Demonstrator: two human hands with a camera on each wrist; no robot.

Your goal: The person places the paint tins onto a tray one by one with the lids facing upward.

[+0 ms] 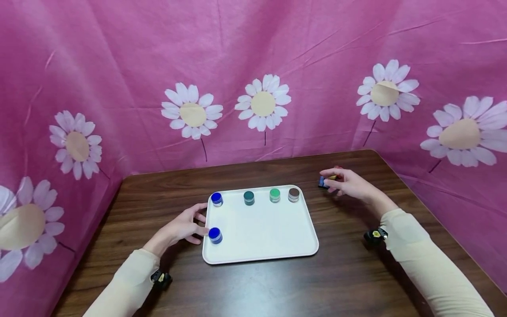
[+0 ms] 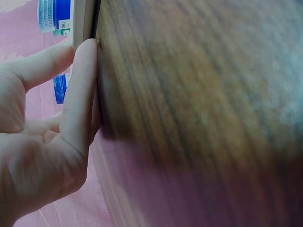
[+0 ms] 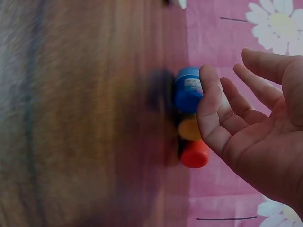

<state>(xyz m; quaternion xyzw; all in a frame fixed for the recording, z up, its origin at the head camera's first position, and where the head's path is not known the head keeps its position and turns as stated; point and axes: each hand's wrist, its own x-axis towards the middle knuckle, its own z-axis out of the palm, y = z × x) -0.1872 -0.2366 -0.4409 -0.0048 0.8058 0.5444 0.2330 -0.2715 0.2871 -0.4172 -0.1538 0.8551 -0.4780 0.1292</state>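
My left hand (image 1: 184, 226) rests against the left edge of a white tray (image 1: 261, 229), fingertips (image 2: 86, 52) touching its rim. Beside my thumb, on the tray, stands a blue-lidded paint jar (image 1: 215, 235). Another blue-lidded jar (image 1: 216, 199) sits in the tray's back left corner. Along the back edge are a dark teal jar (image 1: 248, 198), a green jar (image 1: 275, 195) and a brown jar (image 1: 293, 195). Off the tray, my right hand (image 1: 346, 182) reaches over a blue jar (image 3: 188, 92), fingers loosely bent and thumb apart. An orange-yellow jar (image 3: 189, 130) and a red jar (image 3: 194, 154) stand close by, partly hidden.
The brown wooden table (image 1: 261, 286) carries everything. A pink cloth (image 1: 229, 53) with white daisies hangs behind it and along both sides. Each wrist wears a small black camera.
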